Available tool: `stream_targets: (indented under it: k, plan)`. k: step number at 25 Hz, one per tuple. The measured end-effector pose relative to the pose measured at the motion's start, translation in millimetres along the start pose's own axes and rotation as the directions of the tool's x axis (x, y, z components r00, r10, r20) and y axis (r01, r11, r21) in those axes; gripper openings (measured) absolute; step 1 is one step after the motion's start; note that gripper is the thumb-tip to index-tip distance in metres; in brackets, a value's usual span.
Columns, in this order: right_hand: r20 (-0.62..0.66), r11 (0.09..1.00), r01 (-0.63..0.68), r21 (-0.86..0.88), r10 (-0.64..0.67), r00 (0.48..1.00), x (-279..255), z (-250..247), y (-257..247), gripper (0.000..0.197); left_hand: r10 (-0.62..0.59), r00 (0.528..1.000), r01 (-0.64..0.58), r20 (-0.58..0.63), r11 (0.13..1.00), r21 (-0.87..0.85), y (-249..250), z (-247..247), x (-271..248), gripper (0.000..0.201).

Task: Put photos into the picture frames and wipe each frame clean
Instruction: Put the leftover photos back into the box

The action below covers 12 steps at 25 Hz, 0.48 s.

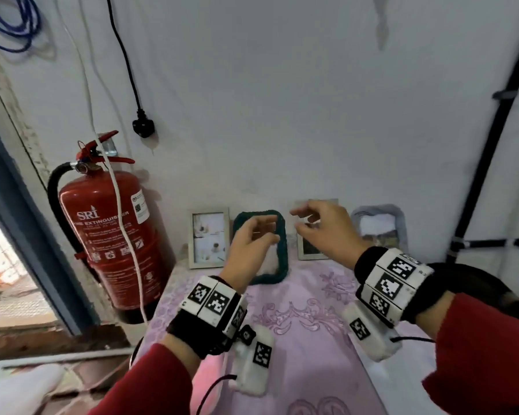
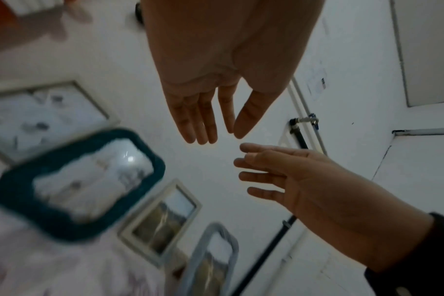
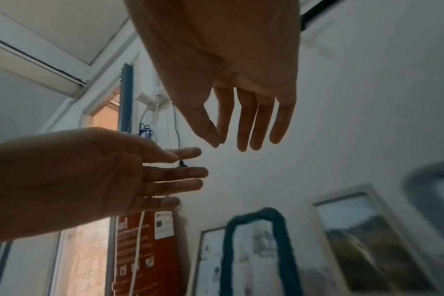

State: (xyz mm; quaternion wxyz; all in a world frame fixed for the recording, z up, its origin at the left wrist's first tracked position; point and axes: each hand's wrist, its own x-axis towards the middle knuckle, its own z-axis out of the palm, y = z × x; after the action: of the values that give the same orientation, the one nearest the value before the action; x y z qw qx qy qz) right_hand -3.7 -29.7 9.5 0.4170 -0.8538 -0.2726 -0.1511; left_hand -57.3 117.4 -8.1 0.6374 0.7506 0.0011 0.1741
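Head view: left hand (image 1: 249, 253) and right hand (image 1: 327, 232) hovering empty, fingers relaxed and spread, teal frame (image 1: 282, 253) leaning at 12 o'clock beyond them.

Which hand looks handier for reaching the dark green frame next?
Probably the left hand: it hovers right in front of the green frame, fingers relaxed and empty. The right hand is in front of the neighbouring white frame.

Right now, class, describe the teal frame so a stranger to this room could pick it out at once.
Start at the red fire extinguisher by the wall, then follow the row of four picture frames leaning there on the pink patterned cloth. The teal frame is second from the extinguisher. Only it has a fuzzy, dark teal, round-cornered border; its neighbours are plain and pale.
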Motion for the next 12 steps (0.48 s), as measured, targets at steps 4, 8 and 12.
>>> stream_targets:
  k: [4, 8, 12]
  plan:
    - [0.011, 0.99, -0.135, -0.031, 0.135, 0.991, -57.1, -19.3, 42.0, 0.026, -0.158, 0.981, 0.162, 0.112, 0.987, -0.021, -27.2, 44.2, -31.1, 0.03]
    - [0.005, 0.962, -0.269, -0.051, 0.27, 0.963, -108.8, -40.7, 80.3, 0.024, -0.294, 0.936, 0.298, 0.195, 0.954, 0.006, -54.1, 83.8, -59.3, 0.028]
    - [-0.069, 0.929, -0.362, -0.075, 0.357, 0.931, -146.7, -52.9, 105.8, 0.029, -0.425, 0.872, 0.424, 0.244, 0.904, 0.057, -77.8, 107.1, -83.2, 0.031]
